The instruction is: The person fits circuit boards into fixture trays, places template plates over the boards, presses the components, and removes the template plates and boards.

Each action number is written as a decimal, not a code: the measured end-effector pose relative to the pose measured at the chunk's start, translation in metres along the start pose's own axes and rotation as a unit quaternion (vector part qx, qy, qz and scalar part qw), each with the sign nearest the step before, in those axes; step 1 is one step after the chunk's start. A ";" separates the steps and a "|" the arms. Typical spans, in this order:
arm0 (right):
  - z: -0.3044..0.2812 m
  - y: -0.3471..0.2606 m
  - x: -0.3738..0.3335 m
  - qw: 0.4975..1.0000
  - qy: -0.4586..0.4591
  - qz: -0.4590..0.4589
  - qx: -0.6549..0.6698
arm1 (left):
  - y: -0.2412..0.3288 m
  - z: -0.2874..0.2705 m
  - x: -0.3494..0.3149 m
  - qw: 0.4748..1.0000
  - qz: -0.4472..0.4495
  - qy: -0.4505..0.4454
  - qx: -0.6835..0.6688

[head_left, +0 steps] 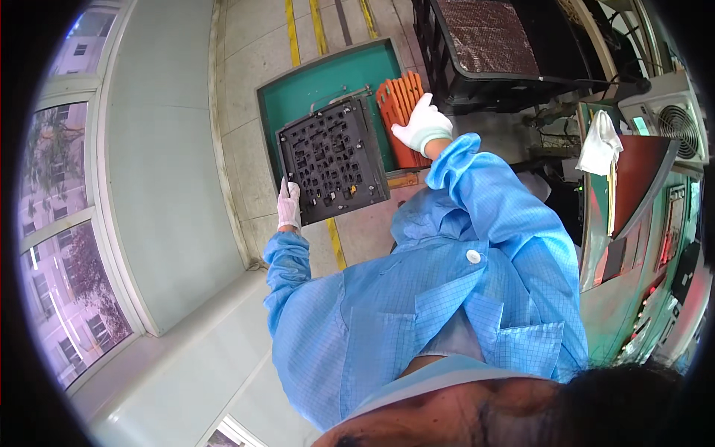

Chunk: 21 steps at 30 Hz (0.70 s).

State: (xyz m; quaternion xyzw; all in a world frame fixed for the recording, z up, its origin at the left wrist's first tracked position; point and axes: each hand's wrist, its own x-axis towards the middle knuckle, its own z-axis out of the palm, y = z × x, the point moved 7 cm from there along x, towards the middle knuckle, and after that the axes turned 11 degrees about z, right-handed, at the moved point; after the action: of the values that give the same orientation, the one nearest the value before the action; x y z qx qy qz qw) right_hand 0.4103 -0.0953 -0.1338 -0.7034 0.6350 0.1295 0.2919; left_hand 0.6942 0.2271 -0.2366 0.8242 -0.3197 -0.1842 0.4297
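- The left hand (288,205), in a white glove, was closed on the near left corner of a dark perforated tray (333,159), fingers wrapped over its edge
- The tray was held flat above a green mat (313,78) on the floor, out ahead of the person's blue smock (417,298)
- The right hand (421,125), also gloved, lay with fingers spread on a stack of orange racks (401,112) just beyond the tray's far right side; whether it actually gripped a rack or only rested there I could not tell
- Small parts seemed to sit in some of the tray's pockets, though they were too small to make out
- To do this step well, my judgement was that the tray wanted keeping level, since a one-corner hold lets the far side droop and the pockets could spill; a second hand under the opposite edge would steady it
- Away from the left grip, toward the pale wall (156,164), there was bare floor with yellow lines (294,33), the freest way to swing
- Past the right hand stood a black crate (484,74) close behind the orange racks, so little room lay that way
- Further right of that hand, machinery with a fan (674,123) and a hanging white cloth (599,145) crowded the side
- The tray's right edge hung near the racks, a likely snag
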 end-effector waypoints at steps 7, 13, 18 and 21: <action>-0.028 0.055 -0.020 0.962 0.251 -0.099 0.043 | 0.205 -0.006 0.034 0.921 0.091 0.028 0.379; -0.074 0.066 -0.122 0.884 0.103 -0.361 0.279 | 0.366 0.156 -0.009 0.843 0.159 -0.126 -0.498; -0.094 0.139 -0.173 0.808 0.321 -0.442 0.222 | 0.449 0.279 -0.091 0.625 0.141 -0.418 -0.644; -0.128 0.187 -0.211 0.837 0.341 -0.396 0.161 | 0.497 0.323 -0.140 0.751 0.182 -0.473 -0.423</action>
State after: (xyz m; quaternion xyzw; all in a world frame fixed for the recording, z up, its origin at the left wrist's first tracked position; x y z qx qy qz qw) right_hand 0.1715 -0.0004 0.0391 -0.8374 0.3735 -0.3494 0.1927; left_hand 0.2228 -0.0798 -0.0034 0.2916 -0.5153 -0.5855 0.5537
